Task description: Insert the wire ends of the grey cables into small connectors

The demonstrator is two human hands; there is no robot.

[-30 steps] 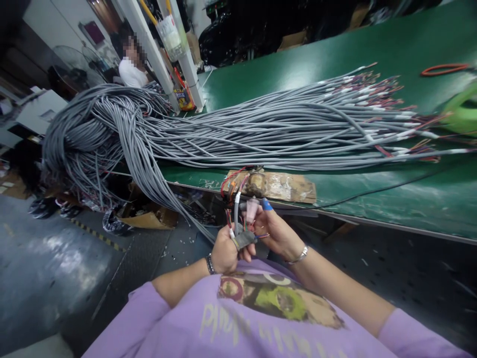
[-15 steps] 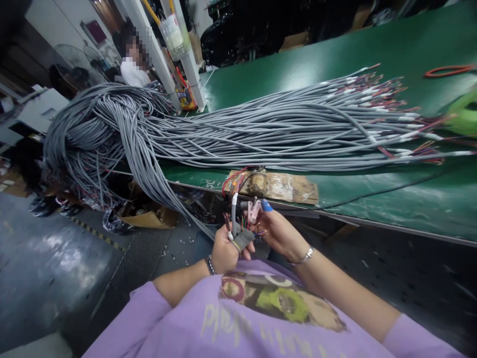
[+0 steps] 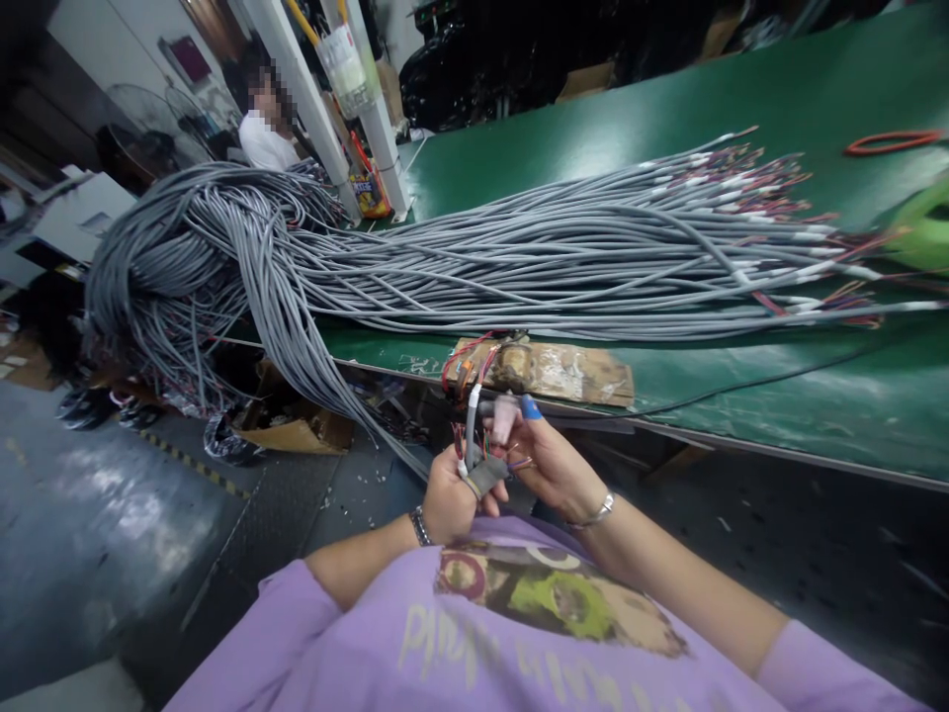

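My left hand (image 3: 452,499) is closed around grey cables, and a dark grey wrap (image 3: 485,478) covers its thumb. One grey cable (image 3: 472,425) with a white band rises from this fist toward the table edge. Thin coloured wires (image 3: 522,463) fan out between my hands. My right hand (image 3: 560,465), with blue covering on its thumb tip, is closed on a small pink clip (image 3: 505,419), blurred by motion. A dark lead or handle meets the clip from the left. The exact finger contact is partly hidden.
A long bundle of grey cables (image 3: 474,262) covers the green table (image 3: 748,381) and hangs over its left edge. Close by lies a worn wooden board (image 3: 585,374) with red wires. Posts (image 3: 386,148) stand behind; a person in white (image 3: 265,143) sits farther back.
The pink clip has shifted slightly and turned, and it is blurred now. My right hand has moved a little left. The upright grey cable has shifted slightly right.
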